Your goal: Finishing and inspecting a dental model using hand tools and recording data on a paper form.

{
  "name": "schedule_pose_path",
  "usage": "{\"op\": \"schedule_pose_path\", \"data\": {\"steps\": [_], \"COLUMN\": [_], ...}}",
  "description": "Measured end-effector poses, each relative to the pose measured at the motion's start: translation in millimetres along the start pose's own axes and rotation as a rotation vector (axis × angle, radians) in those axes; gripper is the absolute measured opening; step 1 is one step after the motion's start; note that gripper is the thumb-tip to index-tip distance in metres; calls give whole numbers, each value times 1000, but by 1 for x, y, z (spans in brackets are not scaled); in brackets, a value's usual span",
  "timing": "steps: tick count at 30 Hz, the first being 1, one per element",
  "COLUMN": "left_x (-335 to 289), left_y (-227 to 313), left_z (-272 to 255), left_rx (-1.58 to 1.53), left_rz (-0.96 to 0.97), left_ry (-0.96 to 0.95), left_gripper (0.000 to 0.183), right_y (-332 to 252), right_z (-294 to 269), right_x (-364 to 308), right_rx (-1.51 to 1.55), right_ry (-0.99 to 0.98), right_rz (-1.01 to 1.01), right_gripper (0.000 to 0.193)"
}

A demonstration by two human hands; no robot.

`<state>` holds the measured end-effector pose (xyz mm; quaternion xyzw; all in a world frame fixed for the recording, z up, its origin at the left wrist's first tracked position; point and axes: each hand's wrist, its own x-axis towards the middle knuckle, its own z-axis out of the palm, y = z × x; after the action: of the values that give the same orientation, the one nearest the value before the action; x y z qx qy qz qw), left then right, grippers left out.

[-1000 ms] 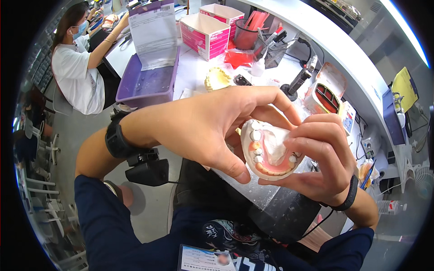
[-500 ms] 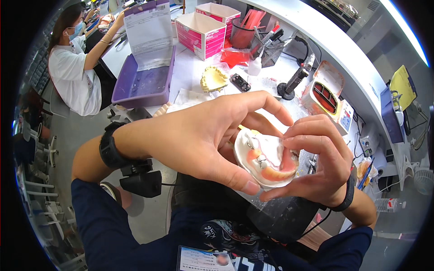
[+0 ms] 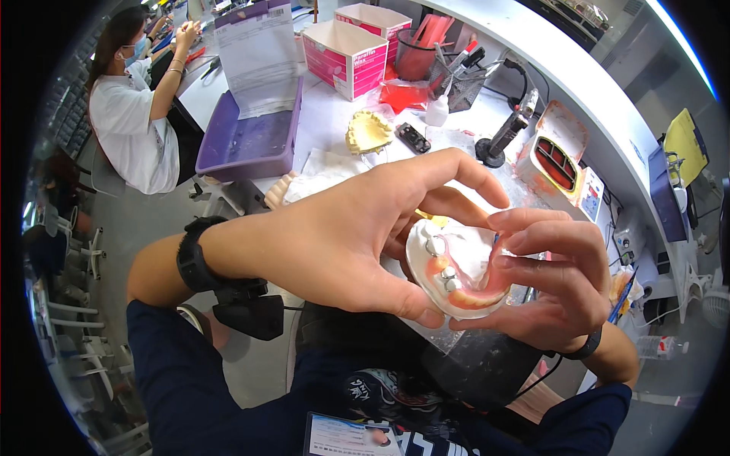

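Observation:
Between both hands is a white plaster dental model (image 3: 418,262), tilted so its toothed face shows. On it sits a pink partial denture (image 3: 471,299) with metal clasps and silvery teeth along its left side. My left hand (image 3: 357,235) is curled around the model's left edge, its thumb at the front rim and some fingers hidden behind. My right hand (image 3: 555,266) grips the right side, fingertips over the denture's right part and thumb at the front rim. That part of the denture is partly covered by my fingers.
Beyond my hands are a yellowish dental cast (image 3: 369,132), a small black object (image 3: 413,137) and a purple bin (image 3: 247,163) with a paper sheet. Pink-and-white boxes (image 3: 346,59), a torch on a stand (image 3: 504,137) and a wax heater (image 3: 553,163) stand farther back. A person (image 3: 137,114) sits at left.
The model and both hands have shifted slightly right in view, and the model has turned a little, showing more of the metal teeth. My right fingers reach further over the denture.

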<state>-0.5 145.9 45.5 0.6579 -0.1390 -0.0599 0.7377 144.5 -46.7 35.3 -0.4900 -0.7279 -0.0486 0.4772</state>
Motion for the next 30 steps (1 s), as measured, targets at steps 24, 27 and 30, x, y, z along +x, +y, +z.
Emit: {"op": "schedule_pose_path", "data": {"steps": [24, 27, 30], "left_x": [4, 1, 1], "left_y": [4, -2, -9], "left_z": [21, 25, 24], "left_rx": [534, 438, 251], "left_rz": [159, 153, 111], "left_ry": [377, 336, 273], "left_gripper": [85, 87, 92], "right_y": [-5, 9, 15], "right_z": [-11, -15, -18], "right_x": [7, 7, 6], "right_rx": [-125, -21, 81], "right_ry": [-92, -104, -177], "right_rz": [319, 317, 209], "right_gripper": [97, 95, 91]}}
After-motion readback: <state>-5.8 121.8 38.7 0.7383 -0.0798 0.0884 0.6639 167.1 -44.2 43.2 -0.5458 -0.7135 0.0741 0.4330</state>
